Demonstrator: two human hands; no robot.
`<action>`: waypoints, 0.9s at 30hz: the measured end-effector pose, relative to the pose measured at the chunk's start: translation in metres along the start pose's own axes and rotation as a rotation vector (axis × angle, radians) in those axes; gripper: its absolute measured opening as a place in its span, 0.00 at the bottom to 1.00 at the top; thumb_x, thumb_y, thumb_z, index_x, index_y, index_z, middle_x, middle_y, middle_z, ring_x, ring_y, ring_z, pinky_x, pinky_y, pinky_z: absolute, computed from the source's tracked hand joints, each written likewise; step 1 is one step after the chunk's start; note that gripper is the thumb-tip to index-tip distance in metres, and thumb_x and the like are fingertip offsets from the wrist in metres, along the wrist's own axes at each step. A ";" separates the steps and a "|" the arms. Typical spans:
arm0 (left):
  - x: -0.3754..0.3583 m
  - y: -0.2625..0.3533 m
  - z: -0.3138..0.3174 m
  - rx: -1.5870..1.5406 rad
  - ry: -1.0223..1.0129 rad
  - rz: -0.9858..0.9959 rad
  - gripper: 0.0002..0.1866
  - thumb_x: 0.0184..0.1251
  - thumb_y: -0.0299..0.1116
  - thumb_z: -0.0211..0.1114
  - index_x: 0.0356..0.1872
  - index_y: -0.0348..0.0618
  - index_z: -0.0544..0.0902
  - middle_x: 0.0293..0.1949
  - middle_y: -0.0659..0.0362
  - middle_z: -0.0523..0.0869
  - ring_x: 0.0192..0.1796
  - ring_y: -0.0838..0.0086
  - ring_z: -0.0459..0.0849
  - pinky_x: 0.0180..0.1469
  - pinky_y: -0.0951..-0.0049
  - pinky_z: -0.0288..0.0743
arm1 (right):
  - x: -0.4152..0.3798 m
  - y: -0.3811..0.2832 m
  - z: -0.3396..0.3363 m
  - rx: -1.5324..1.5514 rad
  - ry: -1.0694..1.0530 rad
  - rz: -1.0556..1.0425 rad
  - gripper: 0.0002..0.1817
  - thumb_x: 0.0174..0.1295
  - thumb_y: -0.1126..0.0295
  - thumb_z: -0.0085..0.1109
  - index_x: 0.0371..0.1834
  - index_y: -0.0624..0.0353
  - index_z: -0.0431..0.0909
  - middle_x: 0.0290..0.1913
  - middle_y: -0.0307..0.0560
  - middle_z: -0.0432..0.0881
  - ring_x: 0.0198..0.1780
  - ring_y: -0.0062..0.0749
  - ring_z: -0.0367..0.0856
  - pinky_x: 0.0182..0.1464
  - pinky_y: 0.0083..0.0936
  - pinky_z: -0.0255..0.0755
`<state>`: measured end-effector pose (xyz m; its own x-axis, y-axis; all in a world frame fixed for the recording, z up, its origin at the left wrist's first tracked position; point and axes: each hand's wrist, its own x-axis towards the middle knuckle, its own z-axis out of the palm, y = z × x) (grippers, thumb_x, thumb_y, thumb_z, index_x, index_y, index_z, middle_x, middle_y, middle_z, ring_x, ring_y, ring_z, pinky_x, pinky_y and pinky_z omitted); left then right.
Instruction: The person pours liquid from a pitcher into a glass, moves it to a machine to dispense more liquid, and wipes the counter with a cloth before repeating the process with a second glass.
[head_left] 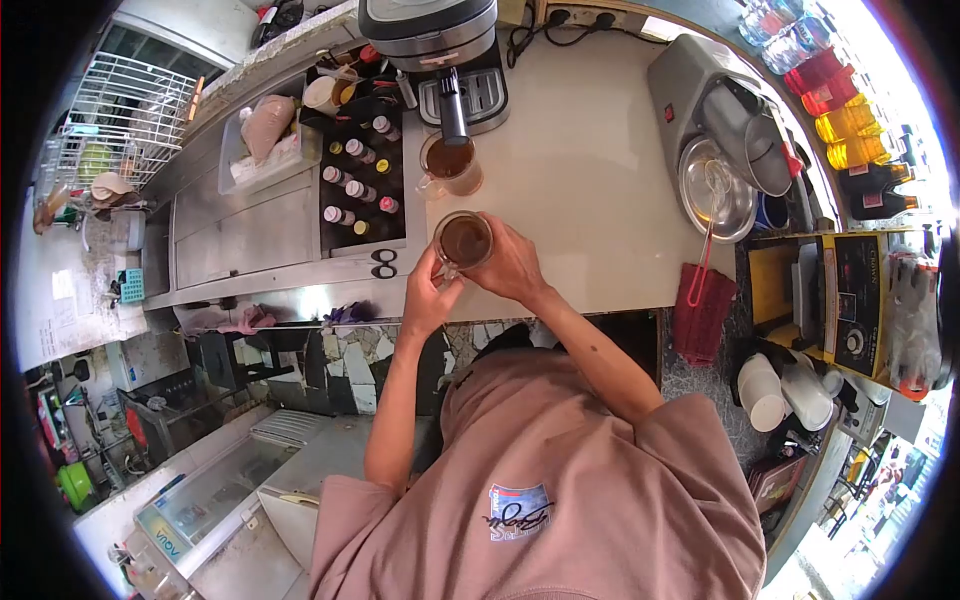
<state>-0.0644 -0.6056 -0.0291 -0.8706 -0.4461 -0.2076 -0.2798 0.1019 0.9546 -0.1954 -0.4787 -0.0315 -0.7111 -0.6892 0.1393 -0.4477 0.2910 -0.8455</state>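
Note:
Just in front of me, a clear glass mug (pixel 464 241) holds brown liquid. My right hand (pixel 510 266) is wrapped round its right side. My left hand (pixel 432 299) is closed at the near left side, by the handle, with thumb and fingers on it. Past this mug, a second glass mug (pixel 463 182) with dark brown liquid stands on the counter, its handle to the left. Above that second mug juts the black portafilter handle (pixel 453 108) of the espresso machine (pixel 430 25).
Several capped bottles (pixel 362 185) fill a sunken rack at the left, beside a plastic bin (pixel 240 175). Black scissors (pixel 384 263) lie near the counter's front edge. A steel bowl (pixel 690 190) rests at the right, before a grey machine (pixel 678 85). Paper cups (pixel 762 400) stick out lower right.

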 end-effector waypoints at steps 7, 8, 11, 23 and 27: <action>0.012 -0.005 -0.010 -0.026 0.003 0.031 0.36 0.58 0.22 0.65 0.71 0.42 0.68 0.58 0.53 0.83 0.62 0.68 0.81 0.59 0.66 0.76 | 0.010 0.000 0.010 -0.015 0.013 -0.003 0.42 0.44 0.55 0.80 0.61 0.61 0.70 0.51 0.50 0.84 0.52 0.45 0.84 0.49 0.38 0.80; 0.012 -0.005 -0.011 -0.018 0.003 0.035 0.35 0.57 0.22 0.64 0.71 0.41 0.68 0.57 0.53 0.83 0.61 0.68 0.81 0.59 0.67 0.76 | 0.011 0.000 0.011 -0.007 0.006 0.010 0.42 0.44 0.55 0.80 0.61 0.60 0.71 0.51 0.50 0.84 0.52 0.45 0.84 0.49 0.38 0.80; 0.015 -0.003 -0.015 0.010 -0.006 0.029 0.35 0.56 0.22 0.64 0.70 0.40 0.69 0.57 0.52 0.83 0.61 0.68 0.81 0.58 0.67 0.77 | 0.011 0.005 0.018 -0.015 0.052 -0.021 0.42 0.44 0.54 0.80 0.61 0.60 0.71 0.50 0.50 0.84 0.51 0.45 0.85 0.49 0.38 0.80; 0.022 -0.007 -0.022 0.021 -0.048 0.027 0.33 0.57 0.22 0.61 0.68 0.39 0.71 0.55 0.53 0.85 0.58 0.72 0.82 0.56 0.71 0.77 | 0.009 0.004 0.020 -0.026 0.084 -0.006 0.43 0.44 0.51 0.79 0.60 0.60 0.69 0.51 0.52 0.83 0.52 0.48 0.84 0.45 0.41 0.80; 0.022 0.001 -0.022 -0.008 -0.068 0.040 0.32 0.59 0.20 0.59 0.69 0.38 0.70 0.55 0.54 0.84 0.57 0.76 0.81 0.57 0.72 0.75 | 0.005 0.005 0.023 -0.058 0.138 -0.006 0.43 0.45 0.50 0.79 0.61 0.59 0.69 0.52 0.51 0.83 0.52 0.48 0.84 0.45 0.41 0.80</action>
<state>-0.0752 -0.6344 -0.0279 -0.9064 -0.3807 -0.1828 -0.2412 0.1113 0.9641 -0.1884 -0.4959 -0.0466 -0.7742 -0.5946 0.2171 -0.4800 0.3278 -0.8138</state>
